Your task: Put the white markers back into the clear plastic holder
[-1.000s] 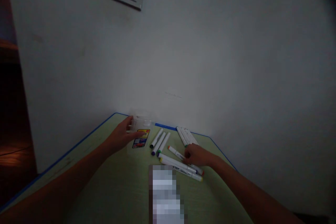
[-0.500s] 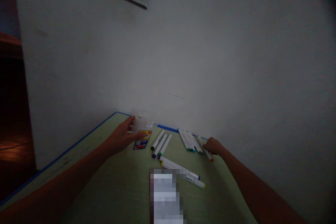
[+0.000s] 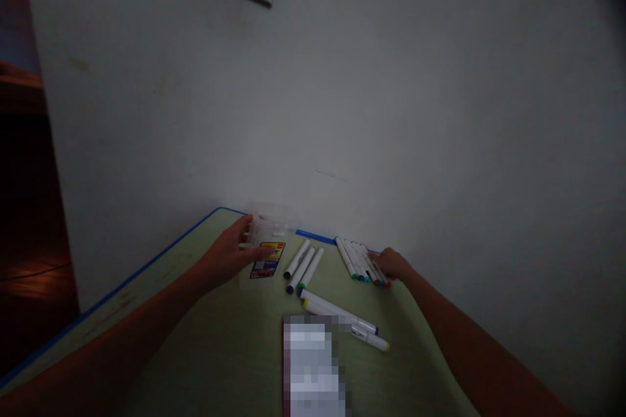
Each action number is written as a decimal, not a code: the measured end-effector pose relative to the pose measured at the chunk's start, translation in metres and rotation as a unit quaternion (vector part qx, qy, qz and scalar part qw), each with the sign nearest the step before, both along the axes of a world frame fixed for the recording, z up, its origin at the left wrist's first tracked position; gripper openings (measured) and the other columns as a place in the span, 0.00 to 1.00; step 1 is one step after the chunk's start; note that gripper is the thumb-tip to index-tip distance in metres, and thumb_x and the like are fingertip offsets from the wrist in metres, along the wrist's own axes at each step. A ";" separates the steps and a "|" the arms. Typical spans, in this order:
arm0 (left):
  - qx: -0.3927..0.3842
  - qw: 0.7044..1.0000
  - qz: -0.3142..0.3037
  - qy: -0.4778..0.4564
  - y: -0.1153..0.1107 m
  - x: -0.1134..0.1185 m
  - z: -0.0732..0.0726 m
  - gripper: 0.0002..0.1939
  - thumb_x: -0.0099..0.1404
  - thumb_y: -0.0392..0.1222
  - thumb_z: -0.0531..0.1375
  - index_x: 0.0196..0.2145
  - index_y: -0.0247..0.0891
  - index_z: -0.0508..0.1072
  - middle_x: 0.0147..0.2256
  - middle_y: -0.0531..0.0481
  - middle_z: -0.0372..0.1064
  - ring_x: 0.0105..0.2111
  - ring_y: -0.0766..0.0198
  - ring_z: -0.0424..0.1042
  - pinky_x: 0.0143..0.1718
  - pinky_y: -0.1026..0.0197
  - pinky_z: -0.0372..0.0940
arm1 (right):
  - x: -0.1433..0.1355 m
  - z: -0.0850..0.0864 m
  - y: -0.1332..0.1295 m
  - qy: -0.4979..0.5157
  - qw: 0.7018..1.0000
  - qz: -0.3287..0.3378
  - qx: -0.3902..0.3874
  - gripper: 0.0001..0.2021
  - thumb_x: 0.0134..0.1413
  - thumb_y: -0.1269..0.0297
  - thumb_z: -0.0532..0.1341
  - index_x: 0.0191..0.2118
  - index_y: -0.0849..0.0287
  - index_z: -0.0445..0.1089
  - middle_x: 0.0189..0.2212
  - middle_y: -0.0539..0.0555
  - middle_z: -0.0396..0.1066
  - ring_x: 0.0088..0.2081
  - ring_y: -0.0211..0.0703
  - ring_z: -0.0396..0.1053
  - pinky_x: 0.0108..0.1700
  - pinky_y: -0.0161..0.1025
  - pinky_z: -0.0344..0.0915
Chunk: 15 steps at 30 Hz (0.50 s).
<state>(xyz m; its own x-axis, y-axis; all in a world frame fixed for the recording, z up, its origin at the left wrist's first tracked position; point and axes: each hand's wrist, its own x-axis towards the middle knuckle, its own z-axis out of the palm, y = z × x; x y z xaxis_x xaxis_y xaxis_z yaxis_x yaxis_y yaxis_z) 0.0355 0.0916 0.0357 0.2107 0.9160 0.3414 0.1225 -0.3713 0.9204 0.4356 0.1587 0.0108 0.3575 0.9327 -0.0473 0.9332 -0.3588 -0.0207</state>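
Clear plastic box (image 3: 268, 227) near the far edge of the green worktop (image 3: 205, 332), close to the wall (image 3: 391, 111). Left hand (image 3: 229, 254) wrapped on the box, thumb over the bright label (image 3: 261, 269), fingers along the left side, maybe to stop it from sliding. Right hand (image 3: 394, 264) at the right end of a row of white markers (image 3: 358, 260), fingertips by the last one, with a red end; too dim to tell if pinching or only touching. Markers in that row side by side, slanting the same way, perhaps to keep them neat. Three more markers (image 3: 302, 270) between box and row, black, purple and green ends pointing nearer. Just below, two crosswise markers (image 3: 332, 308), one with yellow ends. Nearest of all, a flat blurred thing (image 3: 313, 371), too blocky to name.
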 end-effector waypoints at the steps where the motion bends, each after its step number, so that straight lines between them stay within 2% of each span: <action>1: 0.000 1.000 -0.002 -0.003 0.000 0.000 0.000 0.26 0.45 0.48 0.64 0.41 0.38 0.62 0.41 0.46 0.69 0.39 0.54 0.71 0.38 0.52 0.66 | -0.005 0.002 -0.002 0.001 1.000 -0.002 -0.002 0.30 0.50 0.43 0.45 0.39 0.69 0.67 0.34 0.66 0.71 0.32 0.46 0.71 0.29 0.36 0.62; 4: 0.005 1.000 -0.002 -0.003 0.000 0.000 0.000 0.26 0.46 0.48 0.63 0.42 0.37 0.63 0.41 0.45 0.69 0.38 0.54 0.71 0.38 0.52 0.66 | -0.022 0.007 -0.006 -0.006 1.000 0.004 -0.006 0.36 0.43 0.37 0.48 0.44 0.68 0.65 0.40 0.67 0.69 0.38 0.50 0.70 0.34 0.39 0.63; 7: 0.006 1.000 0.006 -0.001 0.000 -0.001 0.000 0.26 0.46 0.47 0.63 0.42 0.37 0.63 0.40 0.45 0.70 0.39 0.53 0.71 0.37 0.52 0.66 | -0.041 0.008 -0.006 -0.020 1.000 0.017 -0.008 0.38 0.38 0.35 0.51 0.45 0.66 0.64 0.44 0.67 0.67 0.44 0.55 0.66 0.39 0.43 0.62; 15: 0.016 1.000 0.003 0.010 0.001 -0.001 -0.001 0.26 0.47 0.48 0.62 0.43 0.37 0.62 0.42 0.43 0.68 0.40 0.52 0.70 0.38 0.51 0.65 | -0.067 0.003 0.000 -0.026 0.999 0.023 -0.016 0.37 0.40 0.37 0.49 0.46 0.65 0.64 0.45 0.68 0.66 0.46 0.58 0.65 0.42 0.47 0.61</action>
